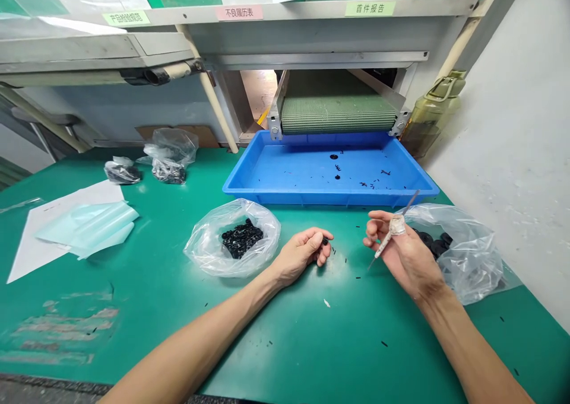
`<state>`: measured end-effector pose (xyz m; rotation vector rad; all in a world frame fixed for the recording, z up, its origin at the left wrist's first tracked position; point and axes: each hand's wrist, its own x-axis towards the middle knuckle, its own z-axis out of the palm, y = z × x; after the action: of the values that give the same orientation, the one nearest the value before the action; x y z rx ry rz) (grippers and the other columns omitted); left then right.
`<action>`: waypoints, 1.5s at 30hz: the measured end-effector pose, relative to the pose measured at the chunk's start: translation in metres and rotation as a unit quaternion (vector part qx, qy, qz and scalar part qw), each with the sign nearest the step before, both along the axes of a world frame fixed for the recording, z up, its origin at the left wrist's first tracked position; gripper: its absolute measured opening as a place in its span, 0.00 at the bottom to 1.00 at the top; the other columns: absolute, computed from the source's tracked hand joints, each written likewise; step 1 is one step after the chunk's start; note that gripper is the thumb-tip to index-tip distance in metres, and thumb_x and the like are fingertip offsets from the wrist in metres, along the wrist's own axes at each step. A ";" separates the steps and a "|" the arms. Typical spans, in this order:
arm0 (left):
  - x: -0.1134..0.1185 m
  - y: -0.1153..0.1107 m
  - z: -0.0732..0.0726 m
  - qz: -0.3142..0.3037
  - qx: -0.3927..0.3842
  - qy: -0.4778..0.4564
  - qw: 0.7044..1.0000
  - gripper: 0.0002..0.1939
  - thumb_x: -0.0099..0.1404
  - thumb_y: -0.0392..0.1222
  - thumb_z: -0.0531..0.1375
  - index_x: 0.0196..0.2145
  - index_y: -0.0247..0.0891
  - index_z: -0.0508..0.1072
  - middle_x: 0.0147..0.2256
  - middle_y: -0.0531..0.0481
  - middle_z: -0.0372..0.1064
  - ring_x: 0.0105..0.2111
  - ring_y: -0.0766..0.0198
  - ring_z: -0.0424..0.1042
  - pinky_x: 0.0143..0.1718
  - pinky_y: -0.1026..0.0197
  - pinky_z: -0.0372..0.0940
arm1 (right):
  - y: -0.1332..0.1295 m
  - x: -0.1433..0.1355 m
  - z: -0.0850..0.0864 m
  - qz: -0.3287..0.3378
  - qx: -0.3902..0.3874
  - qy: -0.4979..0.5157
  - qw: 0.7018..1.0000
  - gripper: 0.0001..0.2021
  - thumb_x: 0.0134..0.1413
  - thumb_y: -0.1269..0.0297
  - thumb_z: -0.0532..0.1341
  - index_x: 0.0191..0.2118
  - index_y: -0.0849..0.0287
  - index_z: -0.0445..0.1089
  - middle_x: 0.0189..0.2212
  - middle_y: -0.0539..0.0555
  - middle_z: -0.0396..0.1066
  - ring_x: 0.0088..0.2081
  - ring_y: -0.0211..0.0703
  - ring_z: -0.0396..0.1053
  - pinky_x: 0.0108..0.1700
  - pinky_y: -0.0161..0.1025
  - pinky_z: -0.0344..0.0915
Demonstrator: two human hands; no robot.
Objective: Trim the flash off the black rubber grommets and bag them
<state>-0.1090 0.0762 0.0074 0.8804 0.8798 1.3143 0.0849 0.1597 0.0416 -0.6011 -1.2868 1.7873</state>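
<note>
My left hand (307,248) is closed, pinching a small black part (325,241) between thumb and fingers, a little right of an open clear bag (262,261) that holds many small black pieces (241,238). In my right hand (407,255) is a thin tool with a tape-wrapped handle (390,233); a narrow metal blade sticks out at its upper end and a fine tip at its lower end. Beside my right wrist lies another clear bag (478,267) with larger black round parts (439,244), partly hidden by the hand.
A blue tray (329,197) with a few black bits stands under the end of a green conveyor belt (338,110). Two tied bags (122,171) and paper sheets (86,223) lie at the left. A bottle (431,116) stands by the right wall. Black scraps dot the green table (285,344).
</note>
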 end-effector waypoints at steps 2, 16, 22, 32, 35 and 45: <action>0.000 0.000 0.000 0.003 -0.003 0.004 1.000 0.22 0.62 0.57 0.61 0.40 0.32 0.69 0.25 0.52 0.66 0.21 0.71 0.62 0.24 0.67 0.56 | 0.000 0.001 -0.002 0.025 0.025 -0.060 0.998 0.20 0.61 0.45 0.54 0.43 0.56 0.73 0.32 0.53 0.63 0.32 0.39 0.59 0.33 0.35 0.61; -0.001 -0.002 -0.001 -0.018 -0.006 0.047 0.999 0.22 0.63 0.58 0.59 0.39 0.33 0.71 0.26 0.52 0.67 0.23 0.71 0.63 0.26 0.67 0.56 | -0.001 0.002 0.000 -0.010 0.023 -0.006 1.000 0.14 0.55 0.50 0.64 0.38 0.54 0.72 0.26 0.49 0.64 0.23 0.35 0.63 0.21 0.32 0.64; -0.002 -0.003 0.001 -0.029 -0.007 0.057 0.998 0.22 0.62 0.58 0.60 0.40 0.33 0.72 0.25 0.52 0.66 0.23 0.70 0.62 0.27 0.66 0.57 | 0.000 -0.001 0.003 -0.106 0.040 -0.009 0.994 0.13 0.53 0.52 0.66 0.34 0.57 0.70 0.26 0.49 0.65 0.24 0.37 0.65 0.23 0.34 0.67; 0.001 -0.004 0.004 -0.014 -0.026 0.080 0.996 0.24 0.60 0.59 0.61 0.39 0.33 0.72 0.25 0.52 0.67 0.23 0.70 0.63 0.26 0.67 0.57 | -0.006 -0.004 0.006 -0.104 0.065 -0.045 0.991 0.16 0.50 0.50 0.67 0.32 0.58 0.71 0.25 0.50 0.66 0.24 0.37 0.66 0.24 0.36 0.68; 0.001 -0.005 0.005 -0.016 -0.027 0.094 0.995 0.24 0.61 0.59 0.61 0.39 0.33 0.73 0.26 0.52 0.67 0.23 0.71 0.63 0.26 0.67 0.57 | -0.005 -0.005 0.004 -0.102 0.058 -0.056 0.991 0.17 0.49 0.48 0.67 0.32 0.58 0.70 0.26 0.50 0.66 0.23 0.36 0.66 0.23 0.35 0.68; 0.000 -0.005 0.004 -0.031 -0.022 0.103 0.994 0.23 0.61 0.58 0.61 0.40 0.33 0.73 0.26 0.51 0.67 0.24 0.70 0.63 0.27 0.66 0.57 | 0.001 -0.004 -0.002 -0.105 0.017 -0.062 0.992 0.18 0.50 0.47 0.66 0.33 0.59 0.69 0.26 0.50 0.65 0.23 0.35 0.64 0.22 0.32 0.66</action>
<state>-0.1092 0.0717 0.0118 1.0135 1.0292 1.1611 0.0806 0.1610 0.0395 -0.8066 -1.2838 1.5733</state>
